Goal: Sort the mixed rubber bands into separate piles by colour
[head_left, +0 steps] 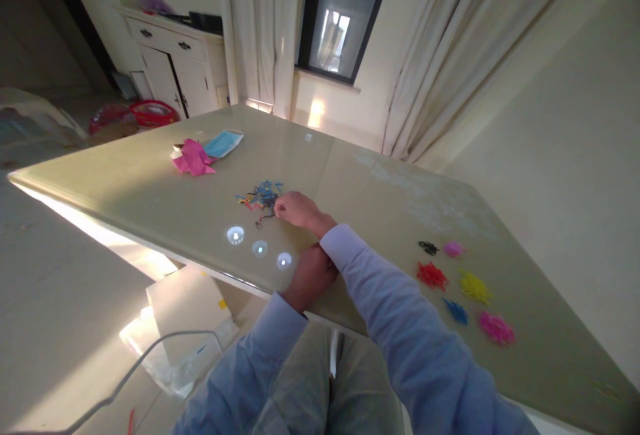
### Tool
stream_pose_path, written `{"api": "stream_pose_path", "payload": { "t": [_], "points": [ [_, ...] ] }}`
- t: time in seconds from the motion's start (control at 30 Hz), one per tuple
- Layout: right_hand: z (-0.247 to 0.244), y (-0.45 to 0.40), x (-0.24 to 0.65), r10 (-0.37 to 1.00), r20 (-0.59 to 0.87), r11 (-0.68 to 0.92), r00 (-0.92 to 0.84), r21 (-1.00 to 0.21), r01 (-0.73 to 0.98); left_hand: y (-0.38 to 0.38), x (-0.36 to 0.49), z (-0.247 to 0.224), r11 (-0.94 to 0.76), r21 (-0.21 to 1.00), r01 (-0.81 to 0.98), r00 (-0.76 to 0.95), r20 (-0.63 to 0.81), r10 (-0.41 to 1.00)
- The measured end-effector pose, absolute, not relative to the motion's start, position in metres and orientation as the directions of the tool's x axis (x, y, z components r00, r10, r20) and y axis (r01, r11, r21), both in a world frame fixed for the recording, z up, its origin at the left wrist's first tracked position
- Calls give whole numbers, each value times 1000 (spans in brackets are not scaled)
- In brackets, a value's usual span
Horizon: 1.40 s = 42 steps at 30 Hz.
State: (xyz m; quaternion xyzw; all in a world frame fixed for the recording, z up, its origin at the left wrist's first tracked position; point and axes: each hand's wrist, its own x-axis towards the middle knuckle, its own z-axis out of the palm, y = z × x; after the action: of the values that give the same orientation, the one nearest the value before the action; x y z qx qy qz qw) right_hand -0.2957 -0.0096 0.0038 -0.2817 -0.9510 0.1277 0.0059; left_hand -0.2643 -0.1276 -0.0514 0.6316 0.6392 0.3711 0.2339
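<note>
A mixed pile of small thin rubber bands (263, 193), blue, black, yellow and red, lies on the glossy table (345, 175). At its right edge is my right hand (299, 211), its fingers pinched together and touching the pile. Dark and red bands trail out by these fingertips; what they grip is too small to make out. My left hand (313, 276) rests closed near the front edge, under my right wrist. Its fingers are curled and mostly hidden, and whatever they hold does not show.
Colour-sorted heaps lie at the right: black (428, 247), light pink (454, 249), red (432, 275), yellow (475, 287), blue (456, 311) and bright pink (496, 327). Farther left are a pink crumpled piece (194, 158) and a blue face mask (223, 144). A box (190, 308) stands below the table.
</note>
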Motion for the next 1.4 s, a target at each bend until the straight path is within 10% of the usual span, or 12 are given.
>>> {"api": "stream_pose_path", "payload": {
  "t": [0.3, 0.4, 0.53, 0.73, 1.13, 1.4],
  "points": [
    [-4, -4, -279, 524, 24, 818, -851, -293, 495, -129, -264, -50, -76, 767, 637, -101, 181, 978],
    [-3, -8, -258, 555, 103, 749, -825, -494, 442, -129, -265, -51, -140, 792, 595, -81, 232, 969],
    [6, -35, -216, 691, 76, 159, -719, -986, 48, -130, -266, -54, -158, 797, 582, -92, 258, 962],
    [30, -85, -149, 733, 34, -401, -679, -785, -473, -134, -270, -52, -187, 797, 574, -99, 294, 951],
    [43, -118, -62, 841, 40, -358, -540, -707, -610, -135, -277, -48, -141, 796, 588, -132, 267, 955],
    [43, -95, 14, 955, 61, -60, -291, -920, -388, -135, -279, -46, -101, 780, 617, -149, 242, 959]
  ]
}}
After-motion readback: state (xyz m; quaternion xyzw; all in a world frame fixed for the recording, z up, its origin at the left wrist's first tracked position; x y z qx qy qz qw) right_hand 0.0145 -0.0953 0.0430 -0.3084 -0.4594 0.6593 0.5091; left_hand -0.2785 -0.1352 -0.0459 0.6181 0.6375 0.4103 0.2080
